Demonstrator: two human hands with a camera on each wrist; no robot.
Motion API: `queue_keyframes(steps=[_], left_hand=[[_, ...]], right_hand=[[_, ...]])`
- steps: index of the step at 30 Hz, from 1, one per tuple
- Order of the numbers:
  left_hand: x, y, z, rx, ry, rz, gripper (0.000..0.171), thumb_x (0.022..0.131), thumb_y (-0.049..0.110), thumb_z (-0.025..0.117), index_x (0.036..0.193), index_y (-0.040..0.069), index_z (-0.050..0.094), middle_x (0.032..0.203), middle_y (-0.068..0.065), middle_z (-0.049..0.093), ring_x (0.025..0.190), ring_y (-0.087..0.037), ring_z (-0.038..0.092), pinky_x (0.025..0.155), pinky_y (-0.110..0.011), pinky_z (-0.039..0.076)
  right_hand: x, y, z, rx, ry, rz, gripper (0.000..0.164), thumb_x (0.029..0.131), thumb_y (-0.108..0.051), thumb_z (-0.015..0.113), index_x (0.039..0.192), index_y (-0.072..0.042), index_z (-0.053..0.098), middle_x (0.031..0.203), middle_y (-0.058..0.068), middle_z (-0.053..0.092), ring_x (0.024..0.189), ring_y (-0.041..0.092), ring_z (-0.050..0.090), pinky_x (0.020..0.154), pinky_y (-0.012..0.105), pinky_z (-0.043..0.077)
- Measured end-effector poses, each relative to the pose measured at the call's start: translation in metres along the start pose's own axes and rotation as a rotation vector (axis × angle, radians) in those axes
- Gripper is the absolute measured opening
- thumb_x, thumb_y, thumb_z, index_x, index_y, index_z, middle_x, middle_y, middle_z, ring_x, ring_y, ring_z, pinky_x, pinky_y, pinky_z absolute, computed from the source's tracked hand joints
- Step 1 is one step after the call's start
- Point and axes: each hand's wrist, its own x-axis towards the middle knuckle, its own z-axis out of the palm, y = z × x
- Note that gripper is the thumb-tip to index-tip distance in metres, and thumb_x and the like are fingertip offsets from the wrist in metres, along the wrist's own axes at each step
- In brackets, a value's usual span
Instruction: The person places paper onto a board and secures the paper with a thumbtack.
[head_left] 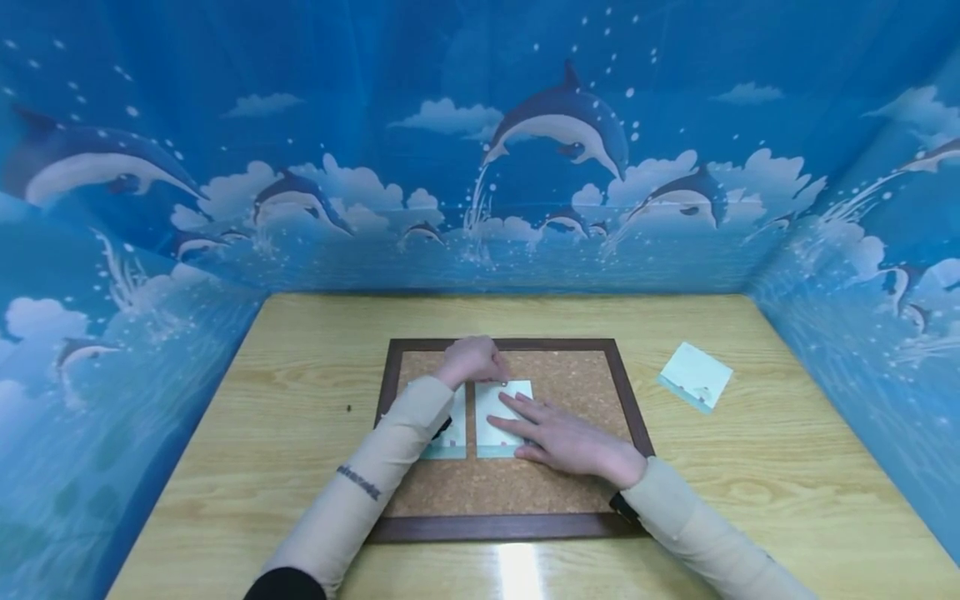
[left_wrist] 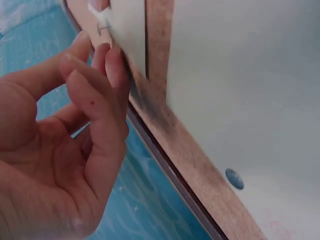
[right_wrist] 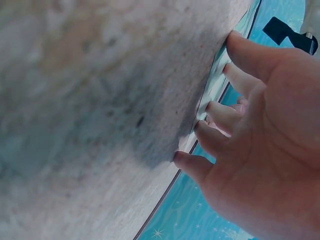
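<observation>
My left hand (head_left: 474, 360) reaches over the cork board's top edge with fingers curled. It pinches a small thumbtack (left_wrist: 102, 28) at the top of the right-hand note sheet (head_left: 491, 425). My right hand (head_left: 562, 433) lies spread on that pale green sheet, fingertips (right_wrist: 212, 107) pressing on it. Left of it lies a second pale sheet (head_left: 453, 446), partly under my left forearm; a dark round tack head (left_wrist: 234, 178) shows on it in the left wrist view. Both sheets rest on the brown-framed cork board (head_left: 555, 492).
A third pale sheet (head_left: 696, 377) lies tilted on the wooden table (head_left: 750, 475), right of the board. A tiny dark object (head_left: 348, 408) sits to the board's left. Blue dolphin-printed curtains (head_left: 450, 167) enclose the table's back and sides.
</observation>
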Motion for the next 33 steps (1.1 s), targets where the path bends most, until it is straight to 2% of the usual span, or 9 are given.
queue_keyframes(steps=[3, 7, 13, 18, 24, 27, 33], left_hand=[[0.000, -0.003, -0.002, -0.037, -0.021, 0.005, 0.022, 0.083, 0.039, 0.065, 0.076, 0.020, 0.073, 0.062, 0.000, 0.062, 0.047, -0.010, 0.043, 0.048, -0.024, 0.036], [-0.001, -0.003, 0.000, -0.040, -0.010, 0.004, 0.022, 0.079, 0.042, 0.069, 0.077, 0.020, 0.072, 0.066, 0.005, 0.063, 0.052, -0.010, 0.045, 0.051, -0.025, 0.037], [0.002, -0.008, 0.005, -0.050, 0.020, 0.029, 0.033, 0.075, 0.041, 0.073, 0.062, 0.012, 0.066, 0.046, 0.007, 0.039, 0.044, -0.010, 0.035, 0.047, -0.025, 0.031], [0.007, -0.012, 0.008, -0.053, 0.053, 0.053, 0.037, 0.074, 0.042, 0.073, 0.054, 0.016, 0.056, 0.045, 0.008, 0.038, 0.045, -0.010, 0.035, 0.048, -0.026, 0.031], [0.012, -0.013, 0.012, -0.043, 0.050, 0.079, 0.041, 0.076, 0.040, 0.073, 0.051, 0.017, 0.050, 0.045, 0.008, 0.035, 0.045, -0.010, 0.033, 0.051, -0.026, 0.031], [0.011, -0.012, 0.012, -0.038, 0.043, 0.073, 0.045, 0.076, 0.041, 0.072, 0.049, 0.018, 0.045, 0.044, 0.007, 0.032, 0.043, -0.011, 0.030, 0.049, -0.026, 0.030], [0.009, -0.010, 0.010, -0.061, -0.013, 0.066, 0.048, 0.080, 0.038, 0.069, 0.050, 0.017, 0.039, 0.046, 0.005, 0.026, 0.041, -0.011, 0.024, 0.044, -0.025, 0.026]], right_hand=[[0.001, 0.001, 0.001, 0.002, -0.014, 0.012, 0.053, 0.096, -0.034, 0.044, 0.145, -0.024, 0.026, 0.153, 0.011, 0.015, 0.138, 0.031, 0.020, 0.107, 0.053, 0.023], [0.001, 0.002, 0.002, 0.002, -0.024, 0.023, 0.053, 0.097, -0.036, 0.043, 0.146, -0.025, 0.025, 0.153, 0.009, 0.013, 0.139, 0.030, 0.018, 0.108, 0.053, 0.022], [0.001, 0.002, 0.003, 0.005, -0.020, 0.021, 0.053, 0.096, -0.035, 0.044, 0.145, -0.025, 0.026, 0.153, 0.010, 0.013, 0.138, 0.031, 0.018, 0.107, 0.054, 0.023], [0.001, 0.002, 0.003, 0.004, -0.014, 0.023, 0.053, 0.096, -0.035, 0.044, 0.145, -0.024, 0.027, 0.153, 0.010, 0.013, 0.138, 0.031, 0.019, 0.106, 0.054, 0.024], [0.000, 0.001, 0.001, 0.010, -0.018, 0.025, 0.053, 0.096, -0.034, 0.044, 0.145, -0.024, 0.027, 0.153, 0.010, 0.013, 0.138, 0.031, 0.019, 0.106, 0.055, 0.024], [0.001, 0.002, 0.002, -0.008, -0.017, 0.020, 0.053, 0.096, -0.035, 0.044, 0.145, -0.024, 0.026, 0.153, 0.010, 0.013, 0.138, 0.031, 0.020, 0.105, 0.055, 0.025], [0.001, 0.001, 0.002, -0.007, -0.017, 0.024, 0.053, 0.096, -0.036, 0.043, 0.145, -0.025, 0.026, 0.153, 0.009, 0.013, 0.138, 0.030, 0.019, 0.106, 0.054, 0.025]])
